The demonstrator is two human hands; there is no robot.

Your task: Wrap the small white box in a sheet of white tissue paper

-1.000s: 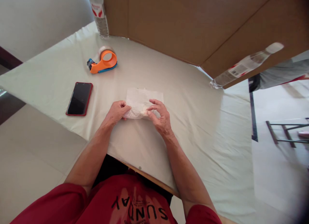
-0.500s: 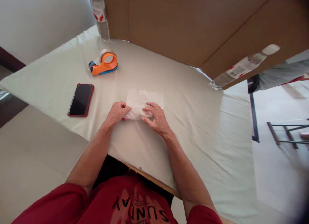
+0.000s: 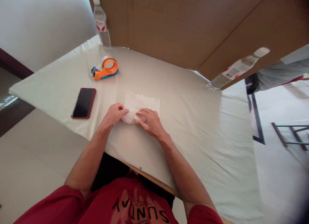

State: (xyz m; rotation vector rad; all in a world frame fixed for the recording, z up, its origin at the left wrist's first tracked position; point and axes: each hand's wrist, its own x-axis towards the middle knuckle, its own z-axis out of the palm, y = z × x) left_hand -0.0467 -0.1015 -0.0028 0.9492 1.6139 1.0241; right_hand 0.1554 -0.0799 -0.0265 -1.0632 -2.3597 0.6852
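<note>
White sheet (image 3: 142, 101) — one; hands (image 3: 151, 122) — two

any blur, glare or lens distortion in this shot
In the head view, the dark frame at far right looks smeared; also in the head view, soft sheen lies on the tablecloth's right side, the right-hand bottle leans outward, perhaps from wide-lens stretch, and the white sheet contrasts little with the cloth.

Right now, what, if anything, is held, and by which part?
The left hand pinches the thin white rectangular sheet at its near-left corner. The right hand curls over the near edge; its grip cannot be told.
</note>
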